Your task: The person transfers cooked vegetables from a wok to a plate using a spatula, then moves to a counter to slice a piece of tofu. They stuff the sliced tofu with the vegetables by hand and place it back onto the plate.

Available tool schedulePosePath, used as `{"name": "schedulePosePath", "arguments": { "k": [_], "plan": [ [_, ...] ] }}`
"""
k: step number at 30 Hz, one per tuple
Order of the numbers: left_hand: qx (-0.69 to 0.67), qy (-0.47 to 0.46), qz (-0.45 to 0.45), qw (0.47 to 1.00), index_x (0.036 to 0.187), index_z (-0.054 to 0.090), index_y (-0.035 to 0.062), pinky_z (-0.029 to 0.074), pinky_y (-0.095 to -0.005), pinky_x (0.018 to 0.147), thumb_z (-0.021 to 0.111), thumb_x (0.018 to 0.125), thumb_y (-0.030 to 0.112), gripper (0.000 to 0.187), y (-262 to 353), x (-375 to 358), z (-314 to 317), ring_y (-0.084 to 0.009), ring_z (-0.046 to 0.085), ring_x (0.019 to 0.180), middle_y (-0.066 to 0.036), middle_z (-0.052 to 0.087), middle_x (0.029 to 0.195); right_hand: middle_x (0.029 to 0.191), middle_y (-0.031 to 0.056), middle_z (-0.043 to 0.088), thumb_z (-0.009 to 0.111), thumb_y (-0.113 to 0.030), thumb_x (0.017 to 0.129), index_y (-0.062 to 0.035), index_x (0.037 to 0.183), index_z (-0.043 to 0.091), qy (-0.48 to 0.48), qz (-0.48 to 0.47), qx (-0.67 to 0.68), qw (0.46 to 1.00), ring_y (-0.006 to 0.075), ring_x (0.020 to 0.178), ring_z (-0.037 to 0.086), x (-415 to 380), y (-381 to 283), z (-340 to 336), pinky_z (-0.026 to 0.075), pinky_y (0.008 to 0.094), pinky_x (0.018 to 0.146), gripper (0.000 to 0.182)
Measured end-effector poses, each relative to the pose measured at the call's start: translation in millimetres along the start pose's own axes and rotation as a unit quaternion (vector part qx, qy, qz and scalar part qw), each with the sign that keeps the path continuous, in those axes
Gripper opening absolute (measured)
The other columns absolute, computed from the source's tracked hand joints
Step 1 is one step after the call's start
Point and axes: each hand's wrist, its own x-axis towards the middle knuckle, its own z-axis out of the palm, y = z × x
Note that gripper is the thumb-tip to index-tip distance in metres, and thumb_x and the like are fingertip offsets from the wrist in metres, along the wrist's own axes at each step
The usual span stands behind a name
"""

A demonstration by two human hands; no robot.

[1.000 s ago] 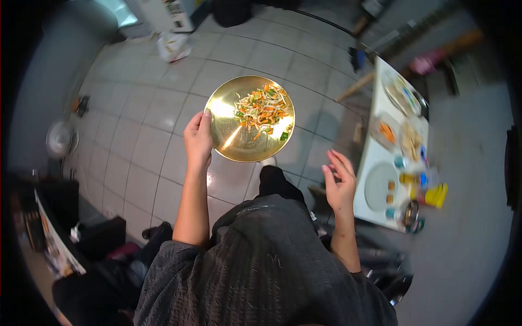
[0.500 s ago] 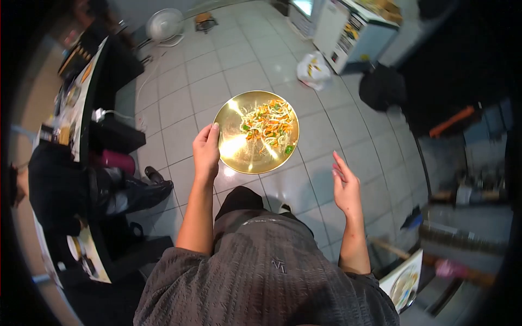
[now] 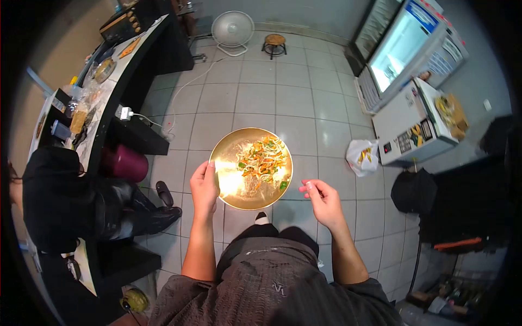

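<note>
Mostly, grey floor tiles (image 3: pixel 255 98) spread out beneath and beyond the gold-coloured plate (image 3: pixel 225 152), which was held up in front of the dark shirt (image 3: pixel 244 288). Left of the plate ran a long counter (image 3: pixel 120 68) with jars and packets on it, and right of the plate and farther off stood a lit fridge (image 3: pixel 399 49), with a white freezer (image 3: pixel 402 125) nearer the plate than that. A person in dark clothes (image 3: pixel 60 190) was well to the left of the plate, legs reaching toward it. Far beyond the plate stood a round fan (image 3: pixel 232 30), while a dark red bin (image 3: pixel 128 164) sat left of the plate, under the counter. A white plastic bag (image 3: pixel 362 155) lay on the floor to the plate's right, and a small round stool (image 3: pixel 274 39) stood beyond the plate, right of the fan. The left hand (image 3: pixel 204 187) gripped the plate's left edge, its thumb over the rim. The right hand (image 3: pixel 324 204) was open and loosely bent, its fingertips near the plate's right rim but apart from it. Shredded food (image 3: pixel 263 160) in white, orange and green was heaped toward the plate's upper right, and one green piece (image 3: pixel 283 185) lay by the lower right rim.
</note>
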Motion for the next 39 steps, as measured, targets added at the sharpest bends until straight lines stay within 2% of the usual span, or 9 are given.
{"name": "schedulePosePath", "arguments": {
  "k": [2, 9, 19, 21, 26, 29, 34, 37, 39],
  "plan": [
    [0.003, 0.027, 0.009, 1.000, 0.102, 0.061, -0.0063, 0.045, -0.0212, 0.065, 0.050, 0.095, 0.017, 0.027, 15.1, 36.1, 4.6, -0.0072, 0.056, 0.074, -0.005, 0.064, 0.086, 0.081, 0.0053, 0.065, 0.049, -0.023, 0.096, 0.0034, 0.100, 0.063, -0.027, -0.009, 0.023, 0.999, 0.0096, 0.075, 0.057, 43.7, -10.9, 17.2, 0.047, 0.0251, 0.070, 0.030],
    [0.005, 0.117, 0.045, 0.992, 0.101, 0.060, -0.0040, 0.044, -0.0211, 0.066, 0.052, 0.095, 0.019, 0.026, 31.4, 158.9, 17.4, -0.0066, 0.056, 0.075, -0.003, 0.063, 0.087, 0.084, 0.0065, 0.065, 0.045, -0.017, 0.096, 0.0035, 0.097, 0.062, -0.162, -0.008, 0.054, 0.985, 0.0090, 0.074, 0.054, 192.6, -44.5, 75.8, 0.044, 0.0238, 0.071, 0.027],
    [-0.010, 0.244, 0.072, 0.967, 0.098, 0.062, -0.0042, 0.041, -0.0203, 0.063, 0.050, 0.096, 0.019, 0.027, 62.1, 371.4, 42.3, -0.0046, 0.051, 0.070, -0.001, 0.062, 0.082, 0.077, 0.0026, 0.062, 0.047, -0.017, 0.095, 0.0002, 0.089, 0.058, -0.285, -0.025, 0.045, 0.957, 0.0076, 0.071, 0.054, 465.9, -96.4, 154.4, 0.045, 0.0230, 0.066, 0.021],
    [-0.031, 0.278, 0.068, 0.958, 0.098, 0.062, -0.0039, 0.041, -0.0201, 0.063, 0.050, 0.096, 0.019, 0.027, 74.1, 414.8, 23.0, -0.0041, 0.050, 0.069, 0.000, 0.061, 0.080, 0.076, 0.0023, 0.062, 0.048, -0.018, 0.095, -0.0019, 0.087, 0.056, -0.339, 0.005, 0.038, 0.940, 0.0069, 0.070, 0.053, 513.4, -121.1, 191.4, 0.044, 0.0222, 0.065, 0.020],
    [-0.048, 0.354, 0.088, 0.930, 0.092, 0.062, -0.0025, 0.037, -0.0199, 0.058, 0.049, 0.096, 0.021, 0.027, 108.1, 505.0, -1.6, -0.0029, 0.046, 0.064, 0.002, 0.058, 0.075, 0.074, 0.0004, 0.061, 0.047, -0.023, 0.096, -0.0054, 0.082, 0.057, -0.400, -0.018, 0.022, 0.916, 0.0060, 0.066, 0.051, 599.7, -159.0, 264.8, 0.040, 0.0221, 0.061, 0.025],
    [-0.043, 0.377, 0.075, 0.922, 0.091, 0.062, -0.0019, 0.035, -0.0201, 0.055, 0.049, 0.096, 0.021, 0.027, 120.3, 569.8, -37.1, -0.0028, 0.044, 0.062, 0.003, 0.056, 0.071, 0.072, 0.0014, 0.060, 0.051, -0.023, 0.095, -0.0026, 0.081, 0.056, -0.423, -0.026, 0.020, 0.906, 0.0066, 0.066, 0.052, 651.5, -170.0, 332.8, 0.042, 0.0216, 0.063, 0.025],
    [-0.053, 0.414, 0.106, 0.902, 0.087, 0.060, -0.0005, 0.034, -0.0202, 0.053, 0.049, 0.096, 0.020, 0.025, 131.9, 692.0, -105.3, -0.0027, 0.041, 0.060, 0.003, 0.052, 0.068, 0.069, 0.0016, 0.059, 0.052, -0.022, 0.094, -0.0023, 0.080, 0.056, -0.420, -0.047, 0.004, 0.906, 0.0067, 0.064, 0.051, 738.2, -187.3, 446.9, 0.042, 0.0222, 0.060, 0.025],
    [-0.061, 0.408, 0.095, 0.906, 0.088, 0.059, 0.0016, 0.033, -0.0197, 0.055, 0.050, 0.096, 0.022, 0.023, 156.2, 755.1, -143.2, -0.0026, 0.042, 0.063, 0.004, 0.052, 0.072, 0.068, 0.0015, 0.057, 0.053, -0.019, 0.094, -0.0026, 0.079, 0.055, -0.419, 0.001, -0.010, 0.908, 0.0071, 0.063, 0.051, 786.4, -215.1, 515.7, 0.042, 0.0223, 0.060, 0.023],
    [-0.046, 0.419, 0.114, 0.899, 0.088, 0.059, 0.0014, 0.033, -0.0199, 0.055, 0.050, 0.096, 0.022, 0.024, 169.4, 792.5, -166.7, -0.0029, 0.041, 0.063, 0.004, 0.052, 0.071, 0.067, 0.0002, 0.057, 0.053, -0.021, 0.093, -0.0063, 0.075, 0.054, -0.403, -0.006, 0.037, 0.915, 0.0066, 0.060, 0.049, 813.5, -228.0, 557.2, 0.037, 0.0217, 0.056, 0.024]
  ]
}}
